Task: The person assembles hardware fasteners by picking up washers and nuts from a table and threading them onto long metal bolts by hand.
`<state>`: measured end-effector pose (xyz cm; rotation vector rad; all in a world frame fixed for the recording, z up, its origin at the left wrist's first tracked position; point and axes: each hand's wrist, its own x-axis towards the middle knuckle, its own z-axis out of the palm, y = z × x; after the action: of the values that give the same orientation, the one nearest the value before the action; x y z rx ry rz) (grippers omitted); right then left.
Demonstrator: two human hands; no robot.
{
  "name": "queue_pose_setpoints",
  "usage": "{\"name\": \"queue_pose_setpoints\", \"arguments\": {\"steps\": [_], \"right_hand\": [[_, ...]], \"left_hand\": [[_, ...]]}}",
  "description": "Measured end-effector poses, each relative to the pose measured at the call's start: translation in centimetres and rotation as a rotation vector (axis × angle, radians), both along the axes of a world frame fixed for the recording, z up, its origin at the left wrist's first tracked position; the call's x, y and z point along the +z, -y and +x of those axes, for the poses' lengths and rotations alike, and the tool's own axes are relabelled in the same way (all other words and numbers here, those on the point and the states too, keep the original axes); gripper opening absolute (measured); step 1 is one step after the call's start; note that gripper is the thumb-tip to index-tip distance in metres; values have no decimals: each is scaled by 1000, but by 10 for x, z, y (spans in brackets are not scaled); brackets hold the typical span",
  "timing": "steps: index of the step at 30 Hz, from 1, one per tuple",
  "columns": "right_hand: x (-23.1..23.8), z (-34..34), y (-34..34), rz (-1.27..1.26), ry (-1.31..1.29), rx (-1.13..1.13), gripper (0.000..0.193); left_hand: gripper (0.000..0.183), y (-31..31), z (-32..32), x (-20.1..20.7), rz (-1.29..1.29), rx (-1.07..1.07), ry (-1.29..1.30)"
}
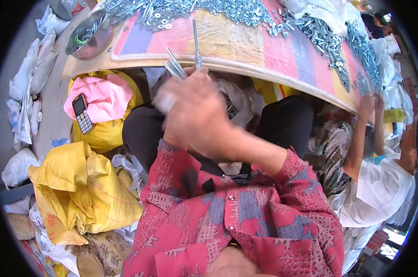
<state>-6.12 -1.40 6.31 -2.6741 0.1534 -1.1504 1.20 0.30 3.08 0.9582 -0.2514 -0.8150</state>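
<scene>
The work sits midway through one piece, as far as I can judge: a single metal rod (196, 41) stands nearly upright above the hands, at the near edge of the table, with what look like small fittings around its lower part. Beside it, to the left, a bunch of rods (174, 68) fans out from the hands.

The left hand (173, 105) and the right hand (202, 110) overlap and are blurred. Between them they grasp the metal, but I cannot tell which fingers close on which piece.

Much seems left to do: heaps of loose parts lie on the striped cloth (236, 40). An open bag (241, 94) below the table holds metal pieces; whether these are finished I cannot tell.

Counted: one rod standing apart; several in the bunch, too bunched to number; one metal bowl (98, 46) with parts in it; one phone (82, 114) on one pink cloth (108, 94); two yellow sacks (86, 194) at the left. The washers (160, 21), the nuts (236, 13), the short tubes (317, 37) and the screws (362, 46) are far too many to count. At least one co-worker (377, 189) sits at the right, with two hands showing by the heap there
</scene>
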Motion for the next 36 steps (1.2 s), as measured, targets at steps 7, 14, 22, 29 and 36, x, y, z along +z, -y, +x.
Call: {"name": "queue_pose_setpoints", "arguments": {"steps": [7, 14, 22, 29, 36], "right_hand": [[-10, -6, 68, -83, -25, -206, 21], [11, -32, 32, 368, 74, 15, 22], [-24, -49, 60, 951, 47, -26, 25], [-45, -77, 78, 375, -316, -459, 36], [-39, -75, 84, 967, -15, -188, 23]], "left_hand": [[8, 1, 6, -11, -35, -112, -104], [20, -5, 13, -36, -121, -168, -82], [13, -8, 7, -7, 100, -416, 373], [21, -5, 19, -22, 226, -537, 437], [21, 15, -15, -20, 252, -795, 417]]}}
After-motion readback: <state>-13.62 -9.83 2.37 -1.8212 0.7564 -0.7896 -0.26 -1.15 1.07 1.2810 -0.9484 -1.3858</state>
